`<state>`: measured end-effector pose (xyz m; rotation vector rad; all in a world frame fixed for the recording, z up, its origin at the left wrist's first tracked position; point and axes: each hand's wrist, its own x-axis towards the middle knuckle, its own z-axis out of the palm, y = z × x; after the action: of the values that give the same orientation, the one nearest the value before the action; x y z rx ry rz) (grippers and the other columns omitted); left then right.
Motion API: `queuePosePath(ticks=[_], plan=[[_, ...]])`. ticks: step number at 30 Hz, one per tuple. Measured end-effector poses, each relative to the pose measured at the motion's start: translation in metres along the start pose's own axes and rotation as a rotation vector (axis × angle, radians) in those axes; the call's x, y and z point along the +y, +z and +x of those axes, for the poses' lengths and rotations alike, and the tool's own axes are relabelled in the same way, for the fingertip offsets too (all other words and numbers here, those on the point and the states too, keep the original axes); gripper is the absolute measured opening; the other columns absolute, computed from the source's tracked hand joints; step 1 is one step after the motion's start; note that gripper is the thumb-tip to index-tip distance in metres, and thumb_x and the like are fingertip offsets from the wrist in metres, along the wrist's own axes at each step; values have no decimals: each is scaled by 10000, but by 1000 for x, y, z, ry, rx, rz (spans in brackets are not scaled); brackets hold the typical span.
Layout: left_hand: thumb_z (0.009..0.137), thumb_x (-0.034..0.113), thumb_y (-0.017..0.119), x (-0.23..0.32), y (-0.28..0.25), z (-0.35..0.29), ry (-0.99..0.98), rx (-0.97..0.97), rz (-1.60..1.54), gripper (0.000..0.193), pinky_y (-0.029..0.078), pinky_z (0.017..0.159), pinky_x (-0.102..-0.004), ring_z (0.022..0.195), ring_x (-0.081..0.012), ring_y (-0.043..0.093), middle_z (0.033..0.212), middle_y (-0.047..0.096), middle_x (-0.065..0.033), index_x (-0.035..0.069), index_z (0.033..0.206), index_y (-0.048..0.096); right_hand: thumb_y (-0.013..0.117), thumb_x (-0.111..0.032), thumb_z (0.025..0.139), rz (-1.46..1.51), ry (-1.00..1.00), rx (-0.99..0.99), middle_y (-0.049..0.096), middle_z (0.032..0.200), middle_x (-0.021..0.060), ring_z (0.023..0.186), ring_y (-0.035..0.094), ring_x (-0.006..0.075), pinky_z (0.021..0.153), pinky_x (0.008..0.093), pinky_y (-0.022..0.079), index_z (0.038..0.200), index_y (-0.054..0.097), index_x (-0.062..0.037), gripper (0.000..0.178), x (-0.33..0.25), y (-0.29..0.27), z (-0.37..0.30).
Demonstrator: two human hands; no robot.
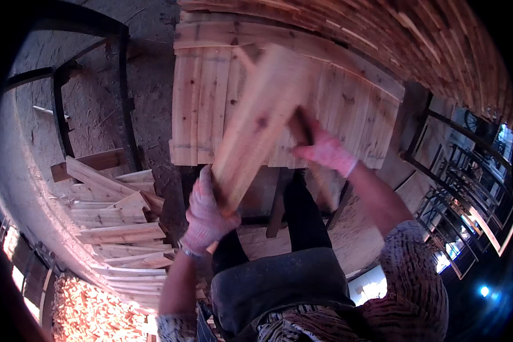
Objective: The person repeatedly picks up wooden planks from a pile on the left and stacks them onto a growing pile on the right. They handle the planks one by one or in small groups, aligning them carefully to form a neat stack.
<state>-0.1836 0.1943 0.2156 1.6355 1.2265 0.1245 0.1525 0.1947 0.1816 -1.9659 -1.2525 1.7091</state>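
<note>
A broad, pale wooden board (256, 122) with a dark knot slants up and away from me over a wooden table top. My left hand (204, 214), in a pinkish-white glove, is closed on the board's near end. At the board's right side, my gloved right hand (326, 149) grips a dark brown, blurred piece of wood (300, 126). Its full shape is hard to make out, since the broad board hides part of it. Beneath both hands lies the plank-topped wooden table (353, 108).
Loose boards (119, 216) are piled at my left beside a dark metal frame (122, 97). Many thin wooden strips (382, 34) are stacked beyond the table. Wood chips (91, 313) lie at lower left, and metal racks (461, 182) stand at right.
</note>
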Motion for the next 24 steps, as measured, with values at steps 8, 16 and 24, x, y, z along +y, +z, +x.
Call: queuePosePath(ticks=[8,16,24], plan=[[641,142,733,-32,56,120,394,-297,744,881,390,1075,-500,1227,-393,498,1318,503,-198,93,1446,381,823,-209,723,-713,288,337,292,1574,209,1420,351,411,1162,485,334,1593,134,-123,1112,215,-118,-63],[901,166,488,-90,140,126,244,-153,1102,565,254,1191,-535,1383,-363,395,1466,428,-167,105,1456,402,786,-208,783,-836,327,313,266,1588,211,1410,337,447,1159,487,335,1595,117,-145,1054,293,-98,-46],[834,78,495,-126,134,120,291,-148,1144,701,236,1204,-527,1365,-378,397,1463,425,-169,84,1516,335,768,-179,777,-887,256,307,370,1502,236,1354,397,453,1134,500,361,1573,207,-130,975,314,-101,-84]])
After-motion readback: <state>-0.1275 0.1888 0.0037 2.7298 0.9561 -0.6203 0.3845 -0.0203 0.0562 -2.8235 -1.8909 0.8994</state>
